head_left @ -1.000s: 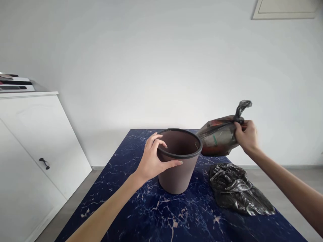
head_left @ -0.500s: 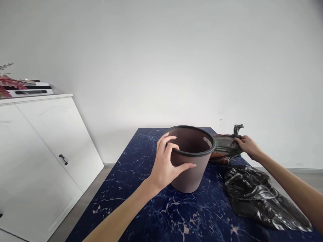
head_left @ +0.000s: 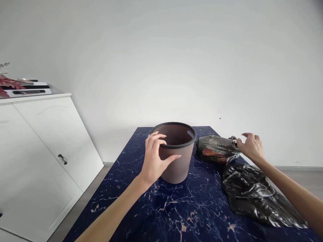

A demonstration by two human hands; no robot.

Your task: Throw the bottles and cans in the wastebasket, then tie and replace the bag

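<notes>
My left hand (head_left: 155, 156) grips the near left rim of a brown trash can (head_left: 178, 164), its fingers over the black rim and its thumb along the outer wall. The can stands upright on the table; what I can see of its inside is bare. To its right lies a tied, filled black garbage bag (head_left: 214, 149), with orange and green showing through the thin plastic. My right hand (head_left: 252, 146) is beside the knot of this bag, thumb and fingers apart. Closer to me lies a crumpled black plastic bag (head_left: 257, 195), flat on the table.
The blue marbled table (head_left: 161, 215) reaches back to a white wall (head_left: 176, 60). On the left stands a white cabinet (head_left: 45, 151) with dark handles, topped by a red-leaved plant (head_left: 11, 82) and a white device (head_left: 32, 91).
My left hand has shifted the trash can to the left, away from the filled bag. My right hand has let go of that bag's knot, and the bag has settled on the table.
</notes>
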